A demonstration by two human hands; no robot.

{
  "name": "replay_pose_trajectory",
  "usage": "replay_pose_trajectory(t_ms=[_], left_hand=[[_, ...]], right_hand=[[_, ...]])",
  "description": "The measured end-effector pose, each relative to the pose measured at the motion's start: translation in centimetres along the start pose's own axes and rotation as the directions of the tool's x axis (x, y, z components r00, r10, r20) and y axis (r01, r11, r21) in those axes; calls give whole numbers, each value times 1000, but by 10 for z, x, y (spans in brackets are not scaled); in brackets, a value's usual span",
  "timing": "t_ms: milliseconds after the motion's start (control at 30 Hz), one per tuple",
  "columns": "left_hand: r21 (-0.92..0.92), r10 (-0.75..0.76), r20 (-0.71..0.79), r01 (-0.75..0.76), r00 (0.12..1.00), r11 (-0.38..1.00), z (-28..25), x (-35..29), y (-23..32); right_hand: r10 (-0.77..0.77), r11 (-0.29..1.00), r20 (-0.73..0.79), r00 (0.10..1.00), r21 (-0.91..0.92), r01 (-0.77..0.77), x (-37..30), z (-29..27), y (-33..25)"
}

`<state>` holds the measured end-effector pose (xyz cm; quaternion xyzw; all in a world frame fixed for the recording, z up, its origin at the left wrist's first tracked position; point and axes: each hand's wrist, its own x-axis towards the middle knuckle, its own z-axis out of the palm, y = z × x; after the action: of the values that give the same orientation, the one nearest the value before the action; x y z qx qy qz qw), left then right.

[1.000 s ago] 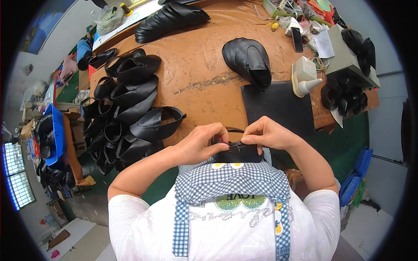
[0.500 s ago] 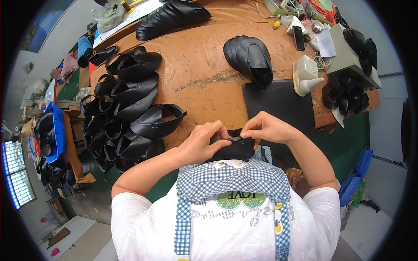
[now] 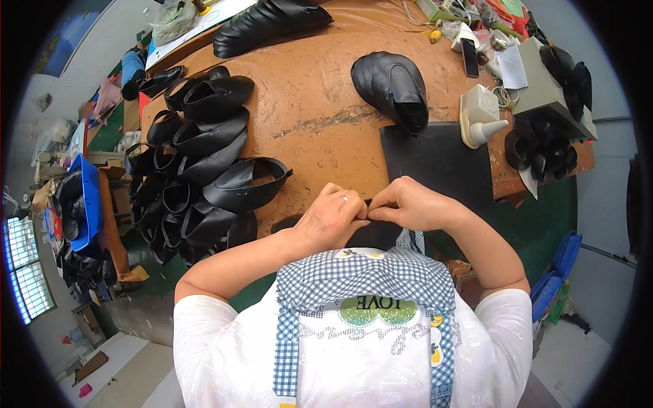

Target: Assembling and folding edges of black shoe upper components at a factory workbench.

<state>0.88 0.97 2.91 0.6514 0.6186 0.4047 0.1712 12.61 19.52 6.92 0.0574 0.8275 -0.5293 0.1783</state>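
A black leather shoe upper (image 3: 375, 236) is held close to my body at the near edge of the table, mostly covered by my fingers. My left hand (image 3: 331, 216) is closed on its upper edge with thumb and fingers. Beside it, my right hand (image 3: 415, 204) pinches the same edge, and the two sets of fingertips almost touch. Another bit of black material (image 3: 288, 222) shows beside my left wrist; I cannot tell whether it belongs to the same upper.
Rows of black shoe uppers (image 3: 248, 187) cover the table's left side. Nested uppers (image 3: 391, 85) stand beyond my hands, near a black mat (image 3: 435, 163) and a white pot with a nozzle (image 3: 479, 112). A phone (image 3: 469, 58) and a grey box (image 3: 541, 78) lie at right.
My left hand has moved right and turned, so its back faces up and its fingertips are closer to the right hand's. The right hand has shifted slightly.
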Motion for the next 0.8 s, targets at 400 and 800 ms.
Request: replay_pose_trajectory(t_ms=[400,800], left_hand=[[-22,16,29,-16,999,1000,-1,-9,-3],[56,10,73,-14,997,998,-8,-13,-5]], right_hand=[[199,938,157,967,255,-235,4,5,2],[244,913,212,946,278,-298,9,1,3]])
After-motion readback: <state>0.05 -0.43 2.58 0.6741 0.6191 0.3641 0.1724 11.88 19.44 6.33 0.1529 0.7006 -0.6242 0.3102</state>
